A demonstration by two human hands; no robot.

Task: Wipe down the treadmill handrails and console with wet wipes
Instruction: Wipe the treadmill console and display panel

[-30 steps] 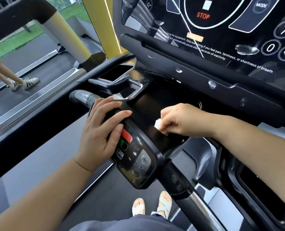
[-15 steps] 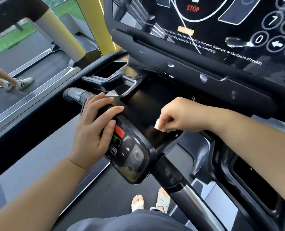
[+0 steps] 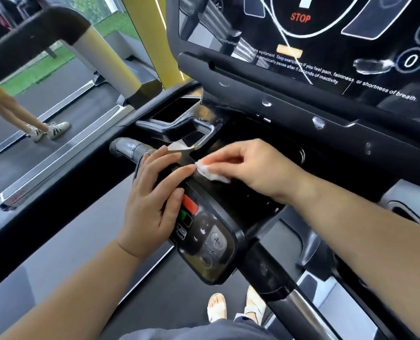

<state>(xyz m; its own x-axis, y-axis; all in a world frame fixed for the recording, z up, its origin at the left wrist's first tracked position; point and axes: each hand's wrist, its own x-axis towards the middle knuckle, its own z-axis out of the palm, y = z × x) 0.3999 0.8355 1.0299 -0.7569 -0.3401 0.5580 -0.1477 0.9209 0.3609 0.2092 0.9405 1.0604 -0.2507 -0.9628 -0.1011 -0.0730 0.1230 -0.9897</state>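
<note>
Pinching wet wipe (image 3: 210, 173) under right hand (image 3: 249, 168) fingertips, on console (image 3: 240, 204).

Two hands, left hand (image 3: 152, 203) and right hand (image 3: 251, 165), one wipe (image 3: 211, 173), one button pad (image 3: 210, 244), one console (image 3: 326, 33)

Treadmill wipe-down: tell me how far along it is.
Done: nothing clearly finished; droplets sit on the console screen and the ledge below it. In hand: the right hand pinches a white wipe against the black panel beside the button pad, while the left hand rests flat on that pad. Left: likely the screen, ledge and handrail.
</note>
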